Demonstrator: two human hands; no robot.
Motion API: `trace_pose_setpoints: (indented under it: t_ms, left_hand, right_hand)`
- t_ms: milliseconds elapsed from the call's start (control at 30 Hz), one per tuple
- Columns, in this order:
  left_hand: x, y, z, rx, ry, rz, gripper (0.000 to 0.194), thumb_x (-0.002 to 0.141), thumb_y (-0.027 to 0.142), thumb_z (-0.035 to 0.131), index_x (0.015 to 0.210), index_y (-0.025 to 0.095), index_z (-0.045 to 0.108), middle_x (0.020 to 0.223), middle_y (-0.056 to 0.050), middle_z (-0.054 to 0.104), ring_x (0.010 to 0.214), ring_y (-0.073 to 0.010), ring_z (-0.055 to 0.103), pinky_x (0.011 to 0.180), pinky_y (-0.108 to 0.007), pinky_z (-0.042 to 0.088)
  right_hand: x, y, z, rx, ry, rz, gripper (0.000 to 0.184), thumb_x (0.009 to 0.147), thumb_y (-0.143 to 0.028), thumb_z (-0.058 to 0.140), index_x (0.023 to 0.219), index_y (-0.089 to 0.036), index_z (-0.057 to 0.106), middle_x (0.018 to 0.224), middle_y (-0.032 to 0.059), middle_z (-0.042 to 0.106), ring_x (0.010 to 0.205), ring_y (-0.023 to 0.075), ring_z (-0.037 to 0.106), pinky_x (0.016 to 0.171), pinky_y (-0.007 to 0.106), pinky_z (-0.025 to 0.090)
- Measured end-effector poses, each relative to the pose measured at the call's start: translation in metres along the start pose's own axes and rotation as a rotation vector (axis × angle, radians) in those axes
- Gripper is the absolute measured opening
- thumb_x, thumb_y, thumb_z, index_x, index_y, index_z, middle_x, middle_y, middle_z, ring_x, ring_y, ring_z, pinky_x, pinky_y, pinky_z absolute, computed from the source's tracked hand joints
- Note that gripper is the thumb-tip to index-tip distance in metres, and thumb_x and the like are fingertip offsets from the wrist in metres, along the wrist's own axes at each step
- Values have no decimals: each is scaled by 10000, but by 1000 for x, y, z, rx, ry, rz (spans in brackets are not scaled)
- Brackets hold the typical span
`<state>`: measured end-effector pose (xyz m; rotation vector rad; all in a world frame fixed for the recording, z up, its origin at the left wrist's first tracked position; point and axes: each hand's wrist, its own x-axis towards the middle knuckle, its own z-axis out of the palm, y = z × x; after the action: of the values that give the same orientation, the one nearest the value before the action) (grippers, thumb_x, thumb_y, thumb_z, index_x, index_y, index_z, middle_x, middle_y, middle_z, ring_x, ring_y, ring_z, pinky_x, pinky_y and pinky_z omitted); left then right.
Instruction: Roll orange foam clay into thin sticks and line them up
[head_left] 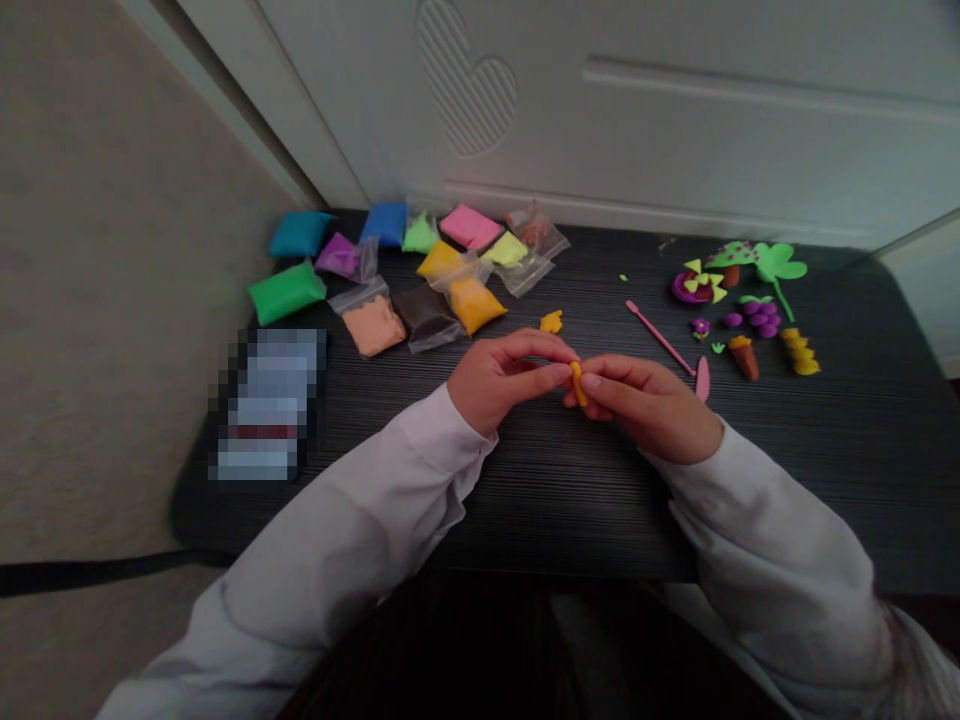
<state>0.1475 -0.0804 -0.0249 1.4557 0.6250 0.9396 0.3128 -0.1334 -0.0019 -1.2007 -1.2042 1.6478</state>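
A small orange-yellow roll of modelling clay (577,384) is pinched between the fingertips of both hands, above the dark table. My left hand (510,375) is closed on its upper end with thumb and forefinger. From the other side, my right hand (641,400) grips it between thumb and fingers. Just behind the left fingers lies a loose lump of the same orange-yellow clay (551,321). A pink modelling tool (660,338) rests beyond my right hand, with a pink clay knife (703,379) beside its near end.
Several bags of coloured clay, among them an orange one (476,305) and a green one (287,292), cover the back left. A blurred phone (270,405) lies at left. Finished clay pieces stand at right, including purple grapes (761,318) and a brown cone (744,358). A white panel (675,130) rises behind.
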Motion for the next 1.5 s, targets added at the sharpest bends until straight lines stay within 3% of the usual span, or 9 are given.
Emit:
trace_pose_setpoints:
  t_ms: [467, 700, 900, 1100, 1333, 1500]
  left_hand:
    - [-3, 3, -1, -33, -46, 13, 93, 683, 222, 642, 771, 195, 651, 879, -28, 621, 907, -158, 570, 773, -320, 471]
    - [-3, 1, -1, -37, -3, 33, 98, 692, 219, 634, 788, 204, 642, 866, -12, 617, 887, -149, 572, 792, -324, 459]
    - [-2, 1, 0, -47, -11, -16, 174, 662, 242, 662, 829, 196, 650, 865, -25, 617, 860, -147, 575, 710, -282, 479]
    - [-1, -1, -1, -24, 6, 31, 122, 667, 236, 657, 785, 202, 662, 845, -14, 634, 855, -141, 583, 770, -306, 459]
    - [-1, -2, 0, -129, 22, 9, 135, 654, 239, 670, 782, 198, 671, 833, -18, 625, 817, -133, 587, 703, -267, 477]
    - [0, -2, 1, -183, 66, -4, 133, 638, 176, 680, 768, 203, 683, 811, -11, 633, 819, -123, 574, 762, -262, 453]
  right_hand:
    - [1, 3, 6, 106, 44, 38, 161, 701, -360, 620, 710, -200, 631, 676, -27, 590, 538, 56, 412, 492, 208, 288]
    - [1, 5, 6, 142, 69, 28, 169, 690, -356, 629, 756, -200, 638, 674, -16, 604, 518, 61, 385, 478, 220, 266]
    - [2, 6, 6, 146, 79, 24, 148, 694, -343, 628, 734, -201, 634, 657, -26, 598, 511, 54, 381, 473, 214, 257]
    - [2, 7, 6, 167, 47, 64, 165, 704, -352, 612, 721, -189, 634, 650, -25, 585, 487, 40, 368, 458, 211, 255]
    - [2, 7, 6, 222, 21, 71, 138, 721, -328, 609, 726, -191, 629, 653, -27, 583, 472, 29, 357, 442, 199, 233]
    - [3, 8, 6, 239, 30, 72, 149, 729, -328, 600, 762, -188, 638, 661, -18, 585, 464, 28, 346, 432, 200, 220]
